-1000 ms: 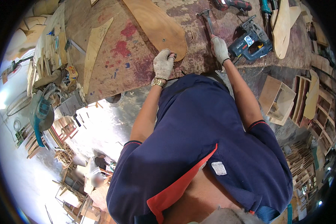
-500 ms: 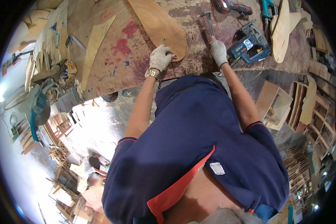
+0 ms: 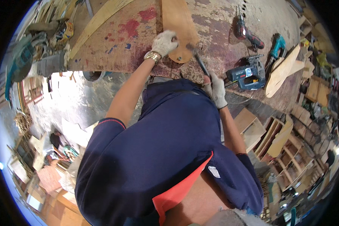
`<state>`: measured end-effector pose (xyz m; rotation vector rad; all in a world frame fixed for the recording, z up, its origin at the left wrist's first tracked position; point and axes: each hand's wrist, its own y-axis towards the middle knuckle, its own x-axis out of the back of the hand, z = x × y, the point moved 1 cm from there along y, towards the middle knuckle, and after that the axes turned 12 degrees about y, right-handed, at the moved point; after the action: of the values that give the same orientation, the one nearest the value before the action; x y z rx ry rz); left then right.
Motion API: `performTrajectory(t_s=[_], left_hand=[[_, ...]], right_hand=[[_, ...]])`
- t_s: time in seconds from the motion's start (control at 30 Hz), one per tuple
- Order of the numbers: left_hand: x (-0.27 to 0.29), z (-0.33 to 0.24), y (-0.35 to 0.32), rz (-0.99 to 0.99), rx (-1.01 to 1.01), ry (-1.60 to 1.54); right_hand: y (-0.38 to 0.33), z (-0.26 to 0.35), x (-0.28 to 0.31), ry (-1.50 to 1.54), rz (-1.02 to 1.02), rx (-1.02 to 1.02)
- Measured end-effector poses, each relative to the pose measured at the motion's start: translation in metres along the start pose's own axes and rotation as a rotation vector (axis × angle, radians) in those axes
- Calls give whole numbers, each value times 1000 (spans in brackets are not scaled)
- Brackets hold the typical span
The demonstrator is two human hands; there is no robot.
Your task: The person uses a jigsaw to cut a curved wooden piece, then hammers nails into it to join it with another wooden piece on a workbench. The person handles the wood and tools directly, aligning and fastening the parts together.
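Note:
A long wooden board [image 3: 182, 24] with a rounded near end lies on the workbench. My left hand [image 3: 165, 43], in a white knit glove, rests at the board's left edge. Its fingers are curled together, and whatever they hold is hidden. Near the rounded tip sits a small dark round metal piece [image 3: 179, 58]. In my gloved right hand [image 3: 216, 90] is a hammer [image 3: 202, 64], gripped by its handle. The hammer's head is blurred and hangs at the board's right edge, close to my left hand.
To the right on the stained bench [image 3: 218, 22] lie a jigsaw [image 3: 247, 73], a cordless drill [image 3: 245, 33], a teal power tool [image 3: 278, 46] and cut wood pieces [image 3: 283, 71]. A curved plywood strip [image 3: 98, 23] lies left. A saw [image 3: 17, 69] stands at far left.
My left hand has shifted from the board's rounded tip up to its left edge, uncovering the metal piece there. The hammer has swung left to the board. The whole view has turned.

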<state>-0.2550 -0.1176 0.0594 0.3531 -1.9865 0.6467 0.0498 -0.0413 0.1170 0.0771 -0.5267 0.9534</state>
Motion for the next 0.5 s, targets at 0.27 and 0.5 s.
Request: performTrajectory(t_s=[0.27,0.5], left_hand=[[-39,-24,61,-438,-255,524],[-52,-20,69,-475,-242,558]], right_hand=[[14,37,-5,-195,135,-166],[-5,28,8,490,45,141]])
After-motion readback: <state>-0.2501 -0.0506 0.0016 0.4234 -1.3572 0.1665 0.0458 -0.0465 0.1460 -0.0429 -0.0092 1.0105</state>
